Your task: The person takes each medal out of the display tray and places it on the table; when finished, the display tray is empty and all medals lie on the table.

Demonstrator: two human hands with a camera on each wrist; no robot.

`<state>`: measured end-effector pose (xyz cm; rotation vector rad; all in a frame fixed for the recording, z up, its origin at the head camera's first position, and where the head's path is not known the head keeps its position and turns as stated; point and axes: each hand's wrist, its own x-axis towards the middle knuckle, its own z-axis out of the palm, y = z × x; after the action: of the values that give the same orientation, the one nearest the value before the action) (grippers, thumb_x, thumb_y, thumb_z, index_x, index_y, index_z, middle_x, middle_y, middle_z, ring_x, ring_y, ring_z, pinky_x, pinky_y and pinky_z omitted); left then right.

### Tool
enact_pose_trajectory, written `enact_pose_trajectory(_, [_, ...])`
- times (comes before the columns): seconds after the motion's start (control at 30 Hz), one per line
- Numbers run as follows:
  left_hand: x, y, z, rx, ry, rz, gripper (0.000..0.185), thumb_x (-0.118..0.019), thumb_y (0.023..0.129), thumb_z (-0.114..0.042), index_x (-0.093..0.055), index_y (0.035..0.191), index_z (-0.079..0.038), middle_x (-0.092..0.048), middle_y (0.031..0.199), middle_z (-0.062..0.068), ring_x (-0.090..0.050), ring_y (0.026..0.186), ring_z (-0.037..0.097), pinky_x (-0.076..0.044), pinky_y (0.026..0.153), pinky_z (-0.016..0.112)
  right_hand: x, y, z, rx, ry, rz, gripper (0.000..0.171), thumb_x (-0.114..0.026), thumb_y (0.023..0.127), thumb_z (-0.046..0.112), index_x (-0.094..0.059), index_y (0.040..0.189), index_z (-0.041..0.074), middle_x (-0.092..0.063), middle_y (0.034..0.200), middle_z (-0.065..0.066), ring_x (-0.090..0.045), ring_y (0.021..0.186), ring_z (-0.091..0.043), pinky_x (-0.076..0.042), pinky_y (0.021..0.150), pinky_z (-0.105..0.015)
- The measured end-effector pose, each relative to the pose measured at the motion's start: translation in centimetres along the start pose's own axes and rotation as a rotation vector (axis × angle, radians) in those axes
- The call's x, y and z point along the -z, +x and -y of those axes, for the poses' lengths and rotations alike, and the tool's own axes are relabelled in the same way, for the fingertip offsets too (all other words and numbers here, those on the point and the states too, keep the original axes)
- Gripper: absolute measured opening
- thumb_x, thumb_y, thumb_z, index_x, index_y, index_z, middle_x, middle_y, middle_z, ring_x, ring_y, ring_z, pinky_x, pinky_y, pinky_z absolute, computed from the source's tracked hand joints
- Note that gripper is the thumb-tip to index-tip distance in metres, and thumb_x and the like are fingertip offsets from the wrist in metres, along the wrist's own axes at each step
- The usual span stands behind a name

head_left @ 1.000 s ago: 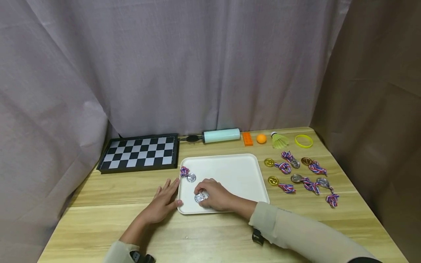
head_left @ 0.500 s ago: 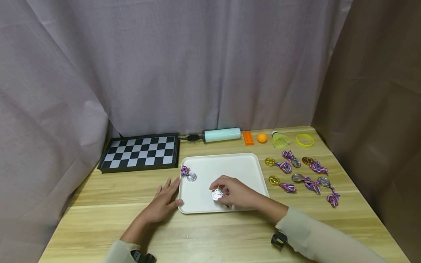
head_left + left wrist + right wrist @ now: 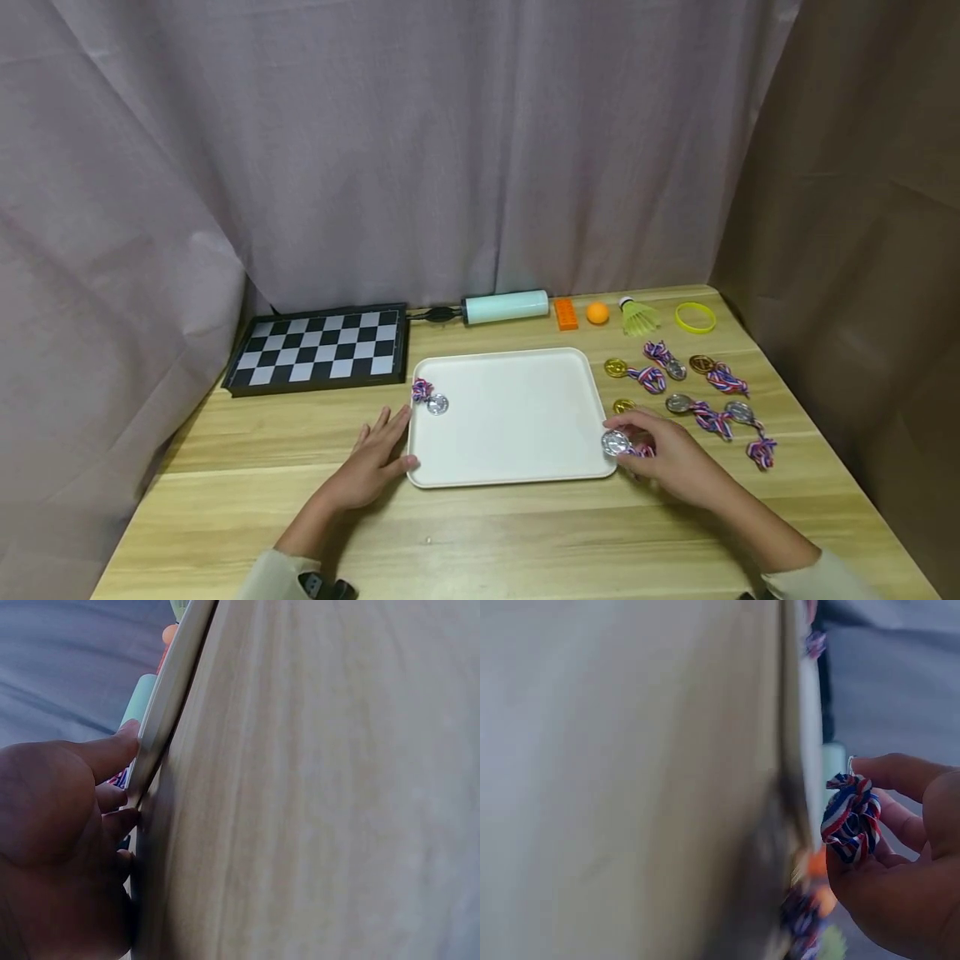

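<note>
Between the fingers and thumb of my right hand (image 3: 675, 457) is a silver medal (image 3: 616, 442), held over the right edge of the white tray (image 3: 517, 417). Its bunched red, white and blue ribbon (image 3: 852, 817) shows in the right wrist view. My left hand (image 3: 367, 467) lies with fingers spread on the table at the tray's left edge, the thumb touching its rim. Another silver medal (image 3: 437, 404) with a knotted ribbon lies inside the tray at its left side. A gold medal (image 3: 624, 406) is partly hidden behind my right hand.
Several gold, silver and bronze-coloured medals (image 3: 702, 364) lie right of the tray. Along the back are a folding checkered board (image 3: 315, 348), a pale green pump (image 3: 506, 307), an orange block (image 3: 566, 315), an orange ball (image 3: 597, 313), a yellow shuttlecock (image 3: 639, 317) and a yellow ring (image 3: 695, 318).
My right hand has lifted the silver medal from the tray's lower left and carried it rightward to the tray's right edge. The left hand has stayed in place.
</note>
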<state>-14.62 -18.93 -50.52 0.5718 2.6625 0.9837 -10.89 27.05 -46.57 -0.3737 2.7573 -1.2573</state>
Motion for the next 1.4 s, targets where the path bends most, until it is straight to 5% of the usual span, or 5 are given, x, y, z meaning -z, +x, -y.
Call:
enact_pose_trajectory(0.27, [0.0,0.0,0.1,0.0,0.0,0.005,0.08,-0.06,0.105,-0.033,-0.015,0.165,-0.007,-0.015,0.172,0.011,0.0,0.159,0.039,0.005,0.124,0.064,0.8,-2.6,-3.1,-0.007,-0.093,-0.035,0.038,-0.084,0.085,0.008,-0.07,0.121,0.011,-0.068,0.122,-0.003,-0.062,0.105,-0.011,-0.054,0.089,-0.024])
enact_pose_trajectory(0.63, [-0.1,0.0,0.1,-0.02,-0.01,-0.017,0.078,-0.061,0.105,-0.031,-0.017,0.165,-0.005,-0.018,0.171,0.014,-0.002,0.158,0.043,0.004,0.123,0.066,0.7,-2.7,-3.2,-0.021,-0.106,-0.002,0.042,-0.087,0.082,0.013,-0.071,0.12,0.015,-0.07,0.123,0.001,-0.062,0.118,-0.02,-0.043,0.097,-0.013])
enact_pose_trajectory(0.87, [-0.1,0.1,0.3,0.007,0.003,0.012,0.08,-0.059,0.105,-0.033,-0.013,0.166,-0.009,-0.014,0.172,0.011,0.001,0.159,0.039,0.006,0.124,0.064,1.2,-2.4,-2.4,-0.006,-0.116,0.011,0.043,-0.087,0.083,0.015,-0.07,0.122,0.012,-0.07,0.123,0.0,-0.067,0.113,-0.022,-0.054,0.095,-0.029])
enact_pose_trajectory(1.17, [-0.1,0.1,0.3,0.015,0.009,0.021,0.08,-0.059,0.105,-0.033,-0.013,0.166,-0.009,-0.013,0.173,0.009,0.002,0.159,0.037,0.007,0.124,0.062,1.3,0.2,0.0,0.022,-0.063,0.042,0.042,-0.083,0.088,0.013,-0.068,0.127,0.008,-0.069,0.124,-0.008,-0.066,0.116,-0.032,-0.054,0.099,-0.05])
enact_pose_trajectory(1.4, [0.0,0.1,0.3,0.023,0.016,0.019,0.079,-0.059,0.105,-0.033,-0.013,0.166,-0.01,-0.013,0.173,0.009,0.002,0.159,0.036,0.006,0.125,0.062,-1.1,4.3,1.8,0.071,0.03,0.114,0.043,-0.081,0.088,0.007,-0.066,0.128,0.004,-0.069,0.124,-0.013,-0.063,0.114,-0.032,-0.055,0.098,-0.051])
